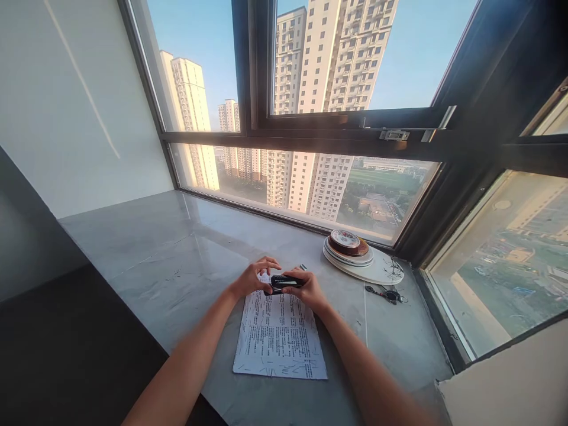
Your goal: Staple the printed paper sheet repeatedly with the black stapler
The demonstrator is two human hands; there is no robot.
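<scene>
A black stapler is held level just above the far part of a printed sheet of paper. My right hand is wrapped round its right end. At its left end is my left hand, thumb against the lower part and the other fingers arched above it. Beyond the right fingers lies a small silvery piece, perhaps a strip of staples. Small thin dark marks, possibly loose staples, are scattered on the near end of the paper.
On the right of the grey stone sill stands a stack of plates on a white oval board. A dark corded item with rings lies in front. Window frames close off the back; the sill's left edge drops into shadow.
</scene>
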